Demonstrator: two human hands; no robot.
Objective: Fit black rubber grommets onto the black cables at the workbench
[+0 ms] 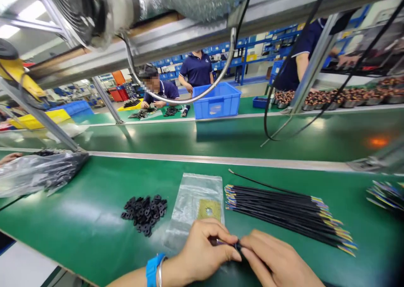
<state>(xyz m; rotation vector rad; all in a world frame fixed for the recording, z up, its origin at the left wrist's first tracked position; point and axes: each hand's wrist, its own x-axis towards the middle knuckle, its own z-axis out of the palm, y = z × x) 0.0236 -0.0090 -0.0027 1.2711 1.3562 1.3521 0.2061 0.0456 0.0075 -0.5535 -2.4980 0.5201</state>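
Observation:
In front of me, my left hand (202, 251) and my right hand (277, 257) meet with pinched fingertips at a small black part (237, 246). A thin dark end shows inside the curl of my left fingers; the rest of the held piece is covered by my hands. Just beyond my left hand lies a clear plastic zip bag (197, 190) with a yellowish square piece (210, 210) on or in it. To the left is a pile of small black parts with holes (145, 213). A bundle of black cables (284, 213) with coloured wire ends lies beyond my right hand.
One single cable (261, 182) lies apart behind the bundle. More wires (386, 196) are at the right edge, and a filled plastic bag (41, 171) at the left. A metal frame (189, 34) crosses overhead. A blue bin (217, 102) and several co-workers are across the bench.

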